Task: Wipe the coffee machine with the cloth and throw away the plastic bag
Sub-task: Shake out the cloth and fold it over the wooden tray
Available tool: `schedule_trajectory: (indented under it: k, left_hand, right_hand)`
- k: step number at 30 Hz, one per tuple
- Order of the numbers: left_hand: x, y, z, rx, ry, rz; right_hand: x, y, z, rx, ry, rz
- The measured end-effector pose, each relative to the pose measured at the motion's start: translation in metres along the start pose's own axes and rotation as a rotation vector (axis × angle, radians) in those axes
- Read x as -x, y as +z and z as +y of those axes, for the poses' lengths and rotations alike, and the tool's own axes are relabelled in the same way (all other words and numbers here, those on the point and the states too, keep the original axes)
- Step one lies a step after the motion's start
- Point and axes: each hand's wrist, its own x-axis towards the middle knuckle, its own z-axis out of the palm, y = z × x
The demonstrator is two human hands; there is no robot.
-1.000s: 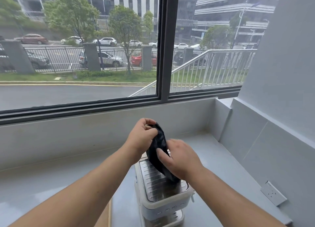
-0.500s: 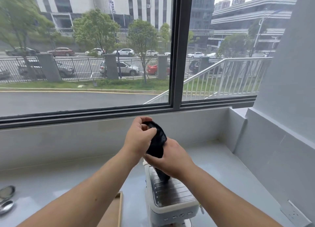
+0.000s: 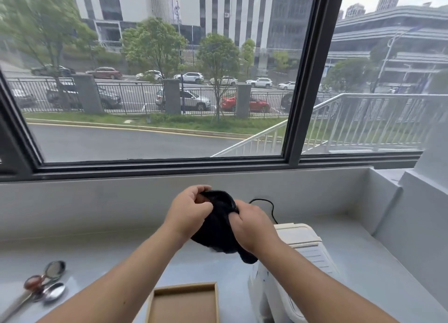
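Black bag (image 3: 217,228) is squeezed tight between the left hand (image 3: 188,214) and right hand (image 3: 252,224), fingers curled around it, above the white coffee machine (image 3: 298,254).

Black bundle (image 3: 218,228) now lifted off coffee machine (image 3: 303,247).

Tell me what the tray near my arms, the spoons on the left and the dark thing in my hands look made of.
Tray: looks like cardboard or light wood, matte brown with a raised rim.
Spoons: polished metal, with mirror-like bowls.
Dark bundle: black, soft and crumpled between the left hand and right hand; cloth or thin plastic, too blurred to tell.
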Motion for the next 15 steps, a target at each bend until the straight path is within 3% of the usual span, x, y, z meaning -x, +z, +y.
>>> schedule_trajectory:
  k: [6,15]
  left_hand:
    - [-0.011,-0.068,-0.046,-0.434,0.038,0.058]
    - [-0.016,-0.139,-0.097,-0.603,0.168,0.099]
  right_hand:
    - [-0.02,0.041,-0.039,-0.004,0.063,-0.051]
    - [-0.03,0.086,-0.076,0.102,0.045,-0.023]
